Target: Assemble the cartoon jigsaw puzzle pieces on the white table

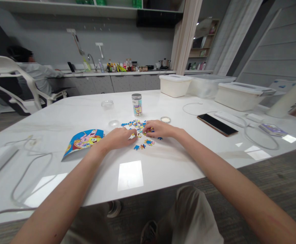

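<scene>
Loose jigsaw puzzle pieces [138, 124], mostly blue and yellow, lie in a pile on the white table [168, 159]. My left hand [118, 138] is at the pile's left side, thumb and fingers pinched at a small puzzle piece. From the right, my right hand [158, 128] reaches in with curled fingers closed over pieces at the pile. A few joined pieces [149, 142] and single ones lie just in front. Left of my left hand is a curved picture sheet [84, 141] with cartoon figures. Behind the pile stands a cartoon-printed can [137, 105].
A clear plastic jar [108, 113] and a round lid [165, 119] lie near the pile. At right are a phone [217, 124], a white power strip [229, 118], cables and lidded bins [242, 96]. More cables [32, 156] lie left. A person [39, 76] sits beyond.
</scene>
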`<state>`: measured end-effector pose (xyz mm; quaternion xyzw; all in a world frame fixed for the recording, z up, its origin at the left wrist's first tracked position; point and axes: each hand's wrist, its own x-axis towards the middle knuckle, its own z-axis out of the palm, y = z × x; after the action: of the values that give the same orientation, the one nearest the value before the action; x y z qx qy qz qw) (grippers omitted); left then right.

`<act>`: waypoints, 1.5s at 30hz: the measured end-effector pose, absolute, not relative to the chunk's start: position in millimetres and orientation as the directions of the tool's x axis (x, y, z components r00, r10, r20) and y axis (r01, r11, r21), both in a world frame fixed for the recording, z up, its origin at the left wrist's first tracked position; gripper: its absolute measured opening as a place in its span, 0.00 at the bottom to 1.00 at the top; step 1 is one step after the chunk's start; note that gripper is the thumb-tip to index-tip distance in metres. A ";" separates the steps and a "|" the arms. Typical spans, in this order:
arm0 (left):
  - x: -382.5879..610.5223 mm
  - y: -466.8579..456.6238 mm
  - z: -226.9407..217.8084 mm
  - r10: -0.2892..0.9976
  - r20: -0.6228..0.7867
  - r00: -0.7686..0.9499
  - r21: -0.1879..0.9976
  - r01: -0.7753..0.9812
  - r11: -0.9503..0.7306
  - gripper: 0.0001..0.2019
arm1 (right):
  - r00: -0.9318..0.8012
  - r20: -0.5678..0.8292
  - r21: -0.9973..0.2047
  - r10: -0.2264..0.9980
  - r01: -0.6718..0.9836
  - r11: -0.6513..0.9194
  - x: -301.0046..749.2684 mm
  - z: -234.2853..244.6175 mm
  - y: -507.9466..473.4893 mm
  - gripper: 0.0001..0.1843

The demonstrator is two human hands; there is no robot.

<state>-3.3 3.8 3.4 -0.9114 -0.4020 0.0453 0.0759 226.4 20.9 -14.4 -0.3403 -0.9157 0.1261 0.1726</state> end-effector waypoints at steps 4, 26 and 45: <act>-3.4 3.6 3.5 0.738 -0.022 0.674 -0.165 0.726 -0.668 0.19 | -0.712 0.241 -0.347 0.660 0.571 0.744 226.8 -15.3 21.1 0.12; -2.5 1.5 4.5 0.733 -0.022 0.680 -0.165 0.721 -0.673 0.19 | -0.720 0.214 -0.334 0.661 0.582 0.742 225.0 -11.6 13.5 0.22; -2.9 2.6 3.5 0.741 -0.025 0.671 -0.166 0.728 -0.665 0.19 | -0.716 0.239 -0.296 0.656 0.590 0.751 226.9 -11.2 14.4 0.18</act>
<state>-2.9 2.6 3.5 -0.9114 -0.4027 0.0453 0.0711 226.9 14.4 -11.2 -0.3382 -0.9208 0.0997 0.1666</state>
